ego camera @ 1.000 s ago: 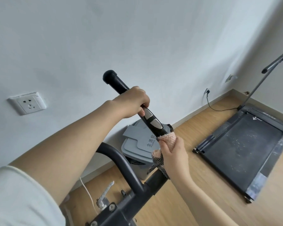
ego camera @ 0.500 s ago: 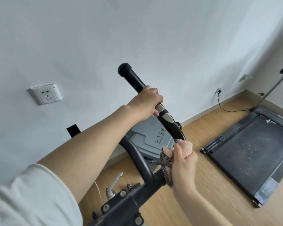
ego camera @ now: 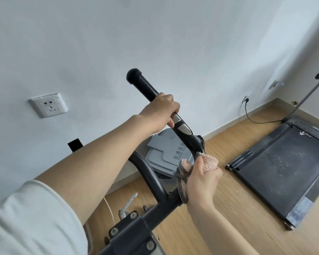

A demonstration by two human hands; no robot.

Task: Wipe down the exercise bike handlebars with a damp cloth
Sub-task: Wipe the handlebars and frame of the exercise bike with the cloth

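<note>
A black handlebar [ego camera: 144, 85] of the exercise bike rises from the lower middle up to a rounded end cap near the wall. It carries a silver sensor plate [ego camera: 182, 127] halfway along. My left hand [ego camera: 159, 112] is closed around the bar just above that plate. My right hand [ego camera: 203, 179] grips a pink cloth [ego camera: 209, 161] with a dark checked edge, wrapped around the lower bend of the bar. A second curved black bar [ego camera: 147, 173] runs beside it down to the bolted stem clamp [ego camera: 129, 234].
A grey lidded bin [ego camera: 164, 153] stands by the wall behind the bars. A black treadmill [ego camera: 284, 168] lies on the wooden floor at right, its cable plugged into a low socket [ego camera: 246, 99]. A white wall socket [ego camera: 48, 104] is at left.
My right hand with the cloth has slid down the bar, from just under the sensor plate to the lower bend. My left hand keeps its grip. The camera has shifted slightly.
</note>
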